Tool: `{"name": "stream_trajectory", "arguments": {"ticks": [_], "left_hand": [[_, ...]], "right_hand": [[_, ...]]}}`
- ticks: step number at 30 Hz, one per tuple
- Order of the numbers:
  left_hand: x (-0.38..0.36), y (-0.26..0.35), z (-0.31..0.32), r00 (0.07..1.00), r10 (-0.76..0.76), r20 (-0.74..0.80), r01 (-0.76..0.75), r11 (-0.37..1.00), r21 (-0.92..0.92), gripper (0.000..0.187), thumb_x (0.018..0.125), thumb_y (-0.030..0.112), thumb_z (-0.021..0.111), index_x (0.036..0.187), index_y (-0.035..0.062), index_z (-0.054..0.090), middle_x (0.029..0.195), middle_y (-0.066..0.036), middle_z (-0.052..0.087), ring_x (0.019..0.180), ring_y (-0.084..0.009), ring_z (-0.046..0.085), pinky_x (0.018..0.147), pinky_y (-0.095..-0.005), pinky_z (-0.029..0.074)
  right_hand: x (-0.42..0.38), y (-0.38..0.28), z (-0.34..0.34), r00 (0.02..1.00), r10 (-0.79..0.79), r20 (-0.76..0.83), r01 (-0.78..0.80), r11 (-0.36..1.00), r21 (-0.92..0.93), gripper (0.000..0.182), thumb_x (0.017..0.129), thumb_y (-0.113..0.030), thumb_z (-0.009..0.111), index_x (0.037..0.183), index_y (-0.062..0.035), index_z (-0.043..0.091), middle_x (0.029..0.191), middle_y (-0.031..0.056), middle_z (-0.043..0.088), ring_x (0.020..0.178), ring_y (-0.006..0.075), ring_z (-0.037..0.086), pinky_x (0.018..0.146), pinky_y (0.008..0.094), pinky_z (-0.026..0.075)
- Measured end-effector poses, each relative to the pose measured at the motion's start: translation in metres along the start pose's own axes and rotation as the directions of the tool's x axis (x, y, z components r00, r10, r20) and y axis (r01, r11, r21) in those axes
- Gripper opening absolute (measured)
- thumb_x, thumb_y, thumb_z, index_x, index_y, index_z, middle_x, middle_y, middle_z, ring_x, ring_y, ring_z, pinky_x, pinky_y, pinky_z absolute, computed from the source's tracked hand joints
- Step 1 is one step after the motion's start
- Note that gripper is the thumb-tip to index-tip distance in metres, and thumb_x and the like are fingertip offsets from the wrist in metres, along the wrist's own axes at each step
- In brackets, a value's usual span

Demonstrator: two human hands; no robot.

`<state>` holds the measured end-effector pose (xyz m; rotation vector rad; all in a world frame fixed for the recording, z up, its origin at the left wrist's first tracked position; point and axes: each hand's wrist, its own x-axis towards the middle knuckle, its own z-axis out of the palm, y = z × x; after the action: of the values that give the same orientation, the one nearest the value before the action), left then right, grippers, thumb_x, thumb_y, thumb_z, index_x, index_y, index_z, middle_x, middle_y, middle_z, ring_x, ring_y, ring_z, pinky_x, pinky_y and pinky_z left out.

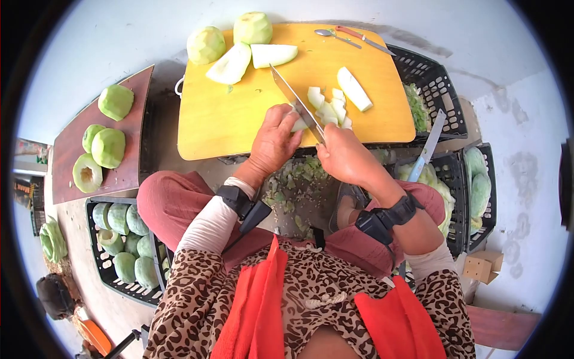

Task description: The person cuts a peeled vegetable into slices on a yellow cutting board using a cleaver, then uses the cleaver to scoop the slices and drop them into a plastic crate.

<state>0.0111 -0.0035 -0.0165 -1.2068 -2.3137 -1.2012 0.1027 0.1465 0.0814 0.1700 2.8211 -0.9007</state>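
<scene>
My right hand (pixel 351 157) is closed around the handle of a broad kitchen knife (pixel 289 91), whose blade slants up and left over the yellow table. Fingers of my left hand (pixel 274 142) press on a pale melon piece (pixel 300 124) beside the blade, which partly hides it. Cut melon chunks (pixel 329 112) lie just right of the blade. Farther right is a long melon wedge (pixel 354 89). Two larger cut pieces, a melon quarter (pixel 231 64) and a melon wedge (pixel 274 55), rest behind the knife.
Peeled melons (pixel 206 45) stand at the yellow table's (pixel 209 131) back left. A spoon (pixel 326 33) and red-handled knife (pixel 366 40) lie back right. More peeled melons (pixel 109 148) sit on a brown board (pixel 66 155). Crates flank my legs; a blue-handled knife (pixel 427 143) leans right.
</scene>
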Motion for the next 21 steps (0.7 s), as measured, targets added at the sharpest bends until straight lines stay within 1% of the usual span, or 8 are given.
{"name": "stream_trajectory", "arguments": {"ticks": [4,8,10,11,14,17,20,21], "left_hand": [[0.001,0.001,-0.001,1.000,-0.016,0.016,0.016,1.000,-0.002,0.042,0.073,0.005,0.072,0.111,0.0036,0.055,0.117,-0.018,0.050,0.106,-0.0376,0.051,0.087,-0.0411,0.048],[-0.003,-0.001,-0.002,1.000,-0.006,0.011,0.006,1.000,-0.030,0.040,0.074,0.004,0.070,0.112,0.0023,0.055,0.118,-0.020,0.049,0.106,-0.0392,0.051,0.087,-0.0413,0.048],[-0.004,0.001,-0.004,1.000,-0.001,0.002,0.001,0.999,-0.041,0.040,0.075,0.004,0.068,0.112,0.0016,0.055,0.118,-0.022,0.049,0.107,-0.0410,0.050,0.088,-0.0432,0.048],[-0.004,0.002,-0.005,1.000,0.002,-0.003,-0.002,0.999,-0.049,0.040,0.075,0.004,0.068,0.112,0.0013,0.054,0.118,-0.023,0.049,0.107,-0.0419,0.049,0.088,-0.0441,0.047],[-0.004,0.004,-0.006,1.000,-0.022,0.002,0.022,0.999,-0.042,0.042,0.076,0.004,0.067,0.115,0.0009,0.052,0.118,-0.024,0.048,0.107,-0.0424,0.049,0.089,-0.0444,0.047],[-0.003,0.002,-0.004,1.000,0.007,-0.021,-0.008,0.999,-0.042,0.045,0.076,0.005,0.067,0.117,-0.0001,0.049,0.118,-0.024,0.048,0.107,-0.0421,0.049,0.091,-0.0441,0.045],[-0.004,0.000,-0.001,1.000,-0.004,-0.028,0.003,0.999,-0.032,0.045,0.076,0.005,0.067,0.117,0.0022,0.050,0.119,-0.022,0.047,0.108,-0.0401,0.050,0.091,-0.0421,0.046],[-0.004,0.000,-0.002,1.000,-0.007,-0.024,0.006,0.999,-0.037,0.044,0.076,0.005,0.067,0.117,0.0022,0.050,0.119,-0.021,0.047,0.108,-0.0399,0.050,0.091,-0.0421,0.046]], "right_hand": [[0.021,0.003,0.015,0.999,0.010,-0.044,-0.012,0.999,-0.043,0.020,0.084,-0.008,0.055,0.088,0.0110,0.054,0.079,0.0320,0.062,0.081,0.0459,0.063,0.071,0.0502,0.051],[0.033,0.002,0.017,0.991,0.017,-0.131,-0.018,1.000,-0.006,0.021,0.084,-0.010,0.056,0.091,0.0098,0.054,0.081,0.0312,0.063,0.082,0.0458,0.063,0.071,0.0501,0.051],[0.033,0.008,0.013,0.986,0.030,-0.164,-0.028,0.999,0.019,0.022,0.085,-0.011,0.057,0.092,0.0092,0.054,0.081,0.0309,0.063,0.081,0.0458,0.063,0.071,0.0503,0.051],[0.032,0.009,0.013,0.982,0.038,-0.182,-0.043,0.999,-0.026,0.023,0.086,-0.012,0.057,0.093,0.0093,0.052,0.080,0.0307,0.062,0.081,0.0459,0.063,0.071,0.0507,0.050],[0.022,0.003,0.006,0.974,0.030,-0.225,-0.039,0.999,-0.034,0.022,0.086,-0.011,0.056,0.091,0.0098,0.051,0.077,0.0308,0.062,0.079,0.0467,0.062,0.070,0.0515,0.050],[0.004,-0.015,-0.009,0.986,0.019,-0.165,-0.020,1.000,-0.005,0.022,0.086,-0.011,0.056,0.089,0.0097,0.050,0.075,0.0315,0.061,0.077,0.0474,0.061,0.069,0.0525,0.049],[-0.008,-0.011,-0.008,0.992,-0.022,-0.125,0.022,1.000,0.004,0.020,0.085,-0.010,0.057,0.088,0.0089,0.050,0.074,0.0320,0.060,0.075,0.0478,0.061,0.068,0.0528,0.048],[-0.010,-0.009,-0.008,0.996,-0.012,-0.093,0.012,1.000,0.007,0.022,0.086,-0.012,0.057,0.089,0.0087,0.050,0.076,0.0324,0.059,0.078,0.0487,0.060,0.069,0.0521,0.048]]}}
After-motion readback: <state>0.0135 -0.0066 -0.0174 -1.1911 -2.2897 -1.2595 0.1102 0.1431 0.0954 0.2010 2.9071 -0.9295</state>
